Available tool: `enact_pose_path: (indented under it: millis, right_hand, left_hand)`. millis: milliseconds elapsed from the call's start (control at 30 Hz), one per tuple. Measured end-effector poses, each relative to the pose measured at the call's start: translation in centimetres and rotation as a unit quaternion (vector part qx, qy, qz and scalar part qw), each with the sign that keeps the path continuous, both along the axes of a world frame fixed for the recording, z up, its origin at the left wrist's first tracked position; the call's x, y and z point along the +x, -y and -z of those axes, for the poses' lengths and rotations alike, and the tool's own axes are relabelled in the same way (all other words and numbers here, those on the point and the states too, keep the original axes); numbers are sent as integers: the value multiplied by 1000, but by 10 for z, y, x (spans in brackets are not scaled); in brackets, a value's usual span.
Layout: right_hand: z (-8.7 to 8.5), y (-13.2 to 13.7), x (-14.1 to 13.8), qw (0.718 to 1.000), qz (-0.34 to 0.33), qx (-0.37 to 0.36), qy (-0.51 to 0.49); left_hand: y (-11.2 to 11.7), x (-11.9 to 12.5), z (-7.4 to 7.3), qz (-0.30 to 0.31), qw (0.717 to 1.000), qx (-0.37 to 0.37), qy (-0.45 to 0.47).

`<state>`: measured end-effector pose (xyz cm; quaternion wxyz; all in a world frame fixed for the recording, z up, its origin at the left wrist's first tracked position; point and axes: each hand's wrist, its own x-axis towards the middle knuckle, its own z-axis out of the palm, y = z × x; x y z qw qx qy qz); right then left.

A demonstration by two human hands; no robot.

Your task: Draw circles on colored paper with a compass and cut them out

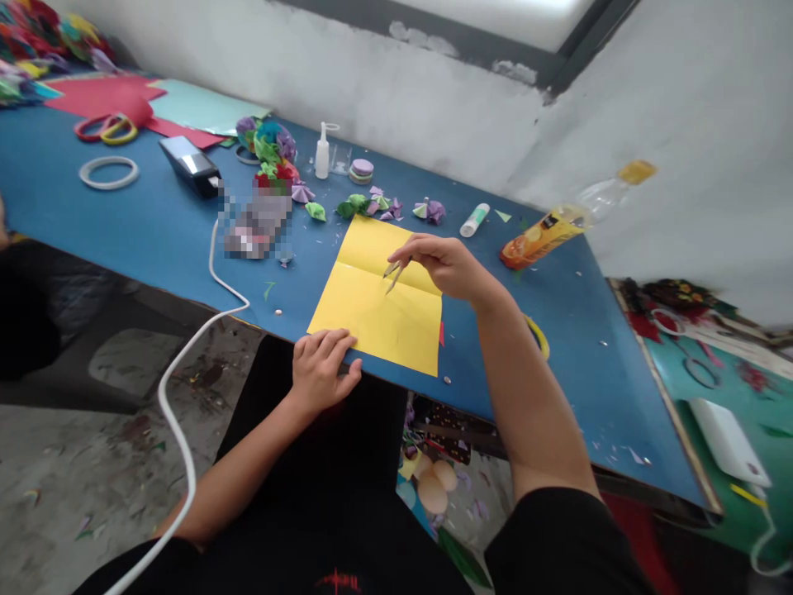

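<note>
A yellow sheet of paper (377, 306) with a fold crease lies on the blue table (154, 223), near its front edge. My left hand (320, 368) rests curled on the sheet's near left corner at the table edge. My right hand (444, 264) hovers over the sheet's upper right part, pinching a small metal tool (394, 273), perhaps tweezers or a compass, whose tips point down at the crease.
Behind the sheet lie small folded paper pieces (372, 202), a glue stick (474, 220), a white squeeze bottle (322, 153), a tipped plastic bottle (557, 223), tape rolls (109, 172), a dark device (189, 164) and a white cable (186, 364). Coloured sheets (105, 95) lie far left. A second table (712, 372) stands right.
</note>
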<state>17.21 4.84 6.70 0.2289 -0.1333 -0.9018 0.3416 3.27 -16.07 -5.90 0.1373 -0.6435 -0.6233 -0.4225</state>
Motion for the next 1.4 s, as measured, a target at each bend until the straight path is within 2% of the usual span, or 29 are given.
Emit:
enact_pose_path:
  millis: [200, 333, 533, 667, 933, 1100, 1267, 1400]
  right_hand:
    - [3, -1, 1, 997, -20, -65, -44]
    - [3, -3, 4, 996, -24, -73, -40]
    - [11, -11, 8, 996, 45, -63, -50]
    - [17, -6, 17, 992, 94, -57, -54]
    - [11, 38, 33, 985, 164, 51, -14]
    - [8, 60, 25, 980, 172, 98, -11]
    - [14, 54, 8, 968, 224, 93, -57]
    - [16, 40, 15, 950, 281, 51, -129]
  left_hand:
    - [1, 0, -1, 3, 1000, -5, 0]
    - [0, 0, -1, 1, 1000, -2, -2]
    - [1, 0, 0, 1, 1000, -9, 1]
    - [1, 0, 0, 4, 1000, -16, 5]
    - [1, 0, 2, 6, 1000, -19, 18]
    - [1, 0, 1, 7, 1000, -16, 11]
    - [1, -1, -1, 6, 1000, -11, 4]
    - [1, -1, -1, 8, 1000, -13, -2]
